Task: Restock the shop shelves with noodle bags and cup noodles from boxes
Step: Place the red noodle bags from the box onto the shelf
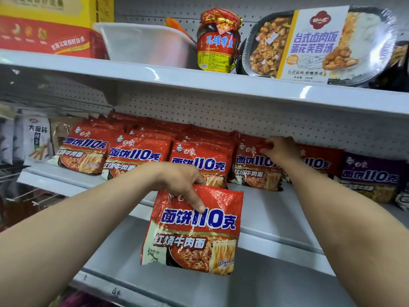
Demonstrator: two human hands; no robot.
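Left hand (177, 182) is pinching a red noodle bag (192, 231) by its top edge, thumb across the front, so the bag hangs down in the lower middle of the frame, in front of the bare front part of the middle shelf (276, 209). Right hand (280, 149), right of centre, has its fingers curled over the top of a shelved bag (254, 165) at the right end of the row of red bags (141, 156), looks like it's gripping or tipping that one, though I can't say how firmly. Further right there's a purple bag (371, 173) of the same brand, and up top a red-labelled jar (218, 45), a white tub (146, 43) and a rice meal tray (309, 43) on the upper shelf (155, 74). No box or cup noodles in view. So my read: we're mid-stocking the bag noodles, and the one in the left hand is the next to go in. Next move probably needs the right hand to hold its stack back or open a gap, then the hanging bag gets lifted up and slid in front, standing with the label facing out. It's floppy crinkly plastic, so it may slump forward if it isn't leaned on the bags behind.
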